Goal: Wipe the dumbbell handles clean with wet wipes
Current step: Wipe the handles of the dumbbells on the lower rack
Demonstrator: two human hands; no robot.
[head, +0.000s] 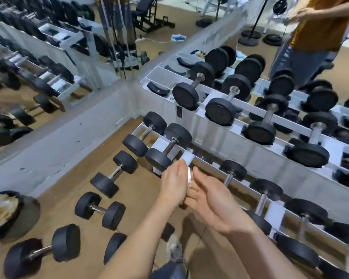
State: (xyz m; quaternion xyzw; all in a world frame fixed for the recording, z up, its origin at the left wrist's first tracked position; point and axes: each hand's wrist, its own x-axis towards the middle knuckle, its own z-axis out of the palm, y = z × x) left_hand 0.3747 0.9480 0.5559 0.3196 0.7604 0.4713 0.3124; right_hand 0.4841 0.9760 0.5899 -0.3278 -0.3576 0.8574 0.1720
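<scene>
While the left grip holds a white wipe just before the lower rack, the right grip lies flat and wide against it.

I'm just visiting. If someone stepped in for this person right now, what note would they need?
Left hand: holds the crumpled white wet wipe.
Right hand: open, with straight fingers against the wipe.
Black round-headed dumbbells with steel handles: several lie on the brown floor, one at; more sit on the grey metal rack.
Done: the picture does not show which handles are already wiped.
Left: neither hand is on a handle. The rack dumbbell just beyond the hands looks like a sensible next one.
</scene>
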